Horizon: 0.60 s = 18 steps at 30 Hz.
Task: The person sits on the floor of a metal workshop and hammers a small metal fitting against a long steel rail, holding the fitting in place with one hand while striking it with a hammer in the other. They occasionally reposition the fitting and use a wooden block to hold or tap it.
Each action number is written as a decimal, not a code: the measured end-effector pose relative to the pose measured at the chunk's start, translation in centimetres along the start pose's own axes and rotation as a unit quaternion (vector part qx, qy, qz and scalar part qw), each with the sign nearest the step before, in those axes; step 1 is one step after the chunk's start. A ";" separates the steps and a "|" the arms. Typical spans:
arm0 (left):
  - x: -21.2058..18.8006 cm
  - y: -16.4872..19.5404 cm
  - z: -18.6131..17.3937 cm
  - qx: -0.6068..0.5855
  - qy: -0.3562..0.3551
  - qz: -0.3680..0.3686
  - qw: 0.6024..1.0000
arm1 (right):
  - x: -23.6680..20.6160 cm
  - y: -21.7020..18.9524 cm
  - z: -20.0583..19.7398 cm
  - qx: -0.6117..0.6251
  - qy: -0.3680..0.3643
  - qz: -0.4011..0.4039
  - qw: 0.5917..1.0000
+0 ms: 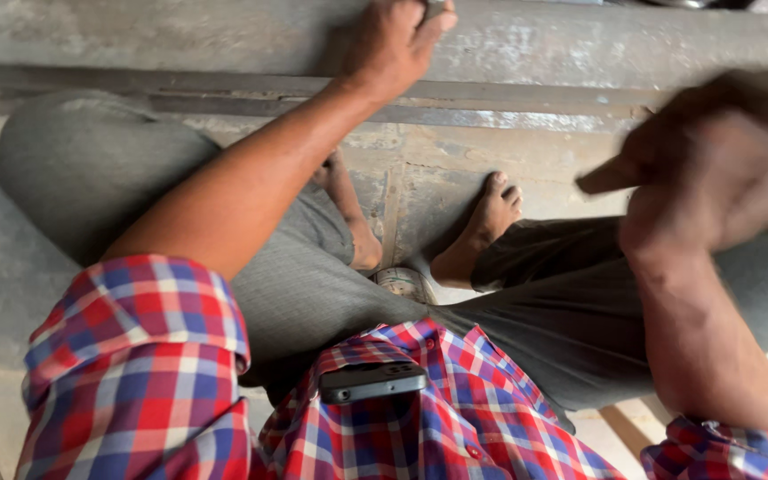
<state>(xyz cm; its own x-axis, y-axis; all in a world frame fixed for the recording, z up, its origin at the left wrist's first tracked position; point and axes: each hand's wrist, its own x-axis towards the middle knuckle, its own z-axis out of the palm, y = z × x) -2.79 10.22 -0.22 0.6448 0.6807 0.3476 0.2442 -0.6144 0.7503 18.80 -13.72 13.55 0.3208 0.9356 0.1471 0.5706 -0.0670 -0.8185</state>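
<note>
My left hand [393,44] reaches up to a long grey weathered beam [580,44] at the top of the head view. Its fingers and thumb pinch a small grey piece [435,7] that the frame edge cuts off. At the right, closer to the camera, my right hand [713,160] is raised and badly blurred, with its fingers curled. A brown pointed shape [606,175] sticks out to its left; I cannot tell whether this is a thumb or a held thing. Both arms wear red, blue and white checked sleeves.
I sit with knees bent in grey trousers [313,293], bare feet [482,231] resting on a worn grey slab [437,178]. A small round metal object [404,283] lies between the feet. A dark phone [372,380] sits in my shirt pocket. Pale wooden slats [624,422] show at lower right.
</note>
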 end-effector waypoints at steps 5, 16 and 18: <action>-0.2 0.2 -0.2 0.071 0.051 0.081 0.993 | 1.0 -1.0 2.3 -0.412 0.039 -0.158 0.897; 0.2 -1.1 1.3 -0.166 0.051 -0.081 0.981 | 3.2 -7.9 1.6 0.010 -0.117 0.170 0.978; 0.0 -0.9 1.2 -0.154 0.043 -0.067 0.985 | 2.9 -7.0 1.3 0.043 -0.117 0.170 0.978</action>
<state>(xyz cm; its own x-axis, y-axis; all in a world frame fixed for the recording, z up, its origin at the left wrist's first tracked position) -2.17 10.34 -1.55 0.5547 0.7866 0.2712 0.0833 -0.3768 0.9225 14.70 -10.07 18.97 0.2932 0.9189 -0.2639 0.3930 -0.3675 -0.8429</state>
